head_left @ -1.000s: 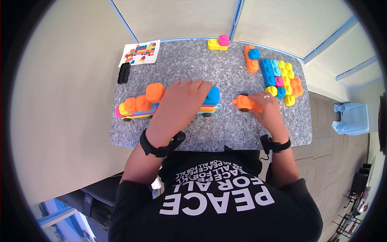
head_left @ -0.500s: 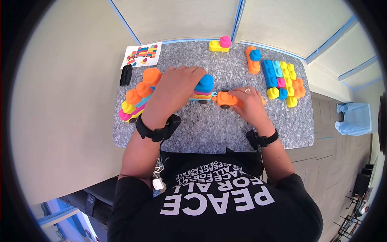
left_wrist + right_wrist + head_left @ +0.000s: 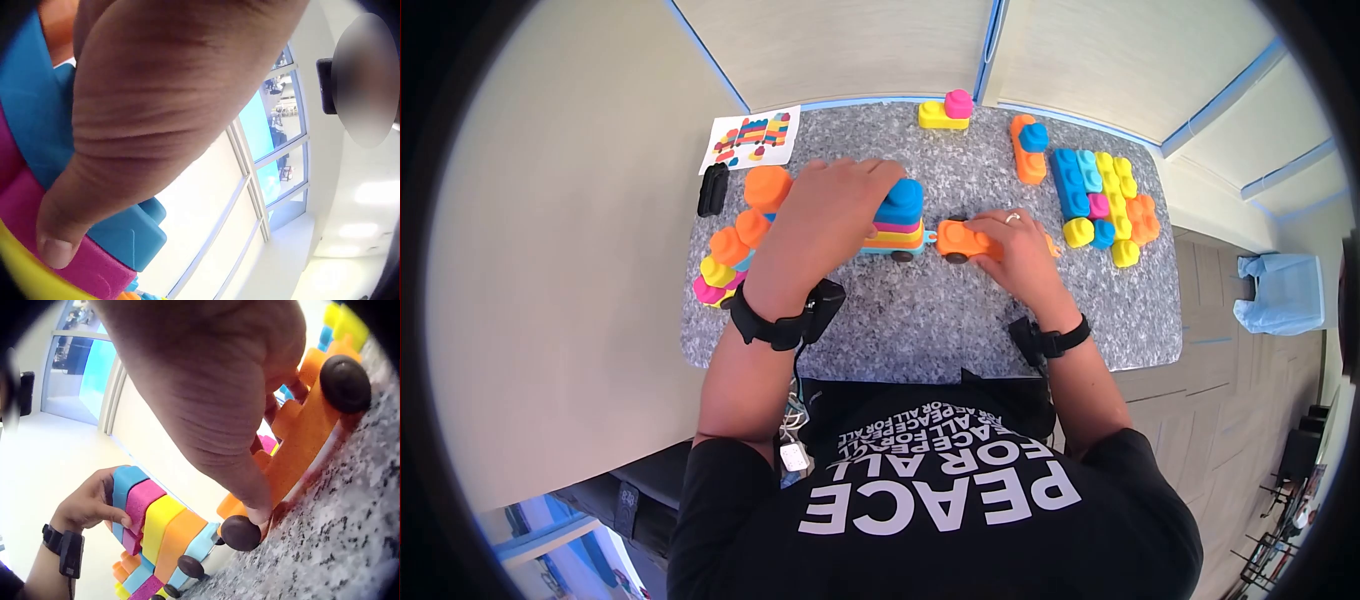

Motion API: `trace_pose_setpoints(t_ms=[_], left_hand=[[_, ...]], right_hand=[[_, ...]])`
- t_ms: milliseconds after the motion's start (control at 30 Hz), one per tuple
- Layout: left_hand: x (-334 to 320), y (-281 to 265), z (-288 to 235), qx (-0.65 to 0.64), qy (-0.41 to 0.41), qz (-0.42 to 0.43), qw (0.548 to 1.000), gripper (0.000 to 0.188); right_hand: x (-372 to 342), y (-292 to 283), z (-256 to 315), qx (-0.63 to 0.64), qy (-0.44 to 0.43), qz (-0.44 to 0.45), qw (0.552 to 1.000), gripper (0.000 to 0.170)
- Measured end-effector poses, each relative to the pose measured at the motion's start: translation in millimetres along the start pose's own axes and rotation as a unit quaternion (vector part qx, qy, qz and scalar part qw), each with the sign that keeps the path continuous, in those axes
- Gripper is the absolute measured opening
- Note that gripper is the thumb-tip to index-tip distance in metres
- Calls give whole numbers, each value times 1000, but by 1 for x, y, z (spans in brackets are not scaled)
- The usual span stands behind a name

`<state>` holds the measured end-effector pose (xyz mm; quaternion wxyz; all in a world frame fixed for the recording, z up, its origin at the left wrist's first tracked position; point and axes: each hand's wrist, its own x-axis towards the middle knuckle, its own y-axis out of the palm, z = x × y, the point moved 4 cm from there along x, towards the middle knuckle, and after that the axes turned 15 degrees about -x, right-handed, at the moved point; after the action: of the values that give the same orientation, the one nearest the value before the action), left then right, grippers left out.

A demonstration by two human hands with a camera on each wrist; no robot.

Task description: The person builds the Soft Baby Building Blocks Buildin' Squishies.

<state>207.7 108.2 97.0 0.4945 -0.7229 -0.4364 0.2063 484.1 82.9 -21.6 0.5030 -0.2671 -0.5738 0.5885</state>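
My left hand (image 3: pixel 835 225) grips a wheeled wagon of stacked blocks (image 3: pixel 897 238), its thumb pressed against the magenta layer below the blue block (image 3: pixel 128 240). Left of it, partly hidden by the hand, stands a front car (image 3: pixel 727 245) with orange, yellow and magenta blocks, at an angle to the wagon. In my right hand (image 3: pixel 1025 262) is an orange wheeled base (image 3: pixel 962 239), pinched from the side with its wheels on the table. The light blue hitch (image 3: pixel 931 238) on the wagon's end meets the near end of that base.
At the back left lie a picture sheet (image 3: pixel 750 138) and a black piece (image 3: pixel 713 190). A yellow block with a magenta one (image 3: pixel 958 103) stands at the back edge. Farther right are an orange-and-blue block pair (image 3: pixel 1028 160) and a group of loose blocks (image 3: pixel 1070 185).
My right hand has brought the orange base leftward up to the wagon's hitch. The wagon has moved slightly left and back under my left hand, and the front car has swung to an angle.
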Motion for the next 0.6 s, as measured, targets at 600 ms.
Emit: trace_pose_setpoints(t_ms=[600], left_hand=[[2,16,12,9,-32,15,999,70]], right_hand=[[7,7,-4,74,-37,-19,996,56]])
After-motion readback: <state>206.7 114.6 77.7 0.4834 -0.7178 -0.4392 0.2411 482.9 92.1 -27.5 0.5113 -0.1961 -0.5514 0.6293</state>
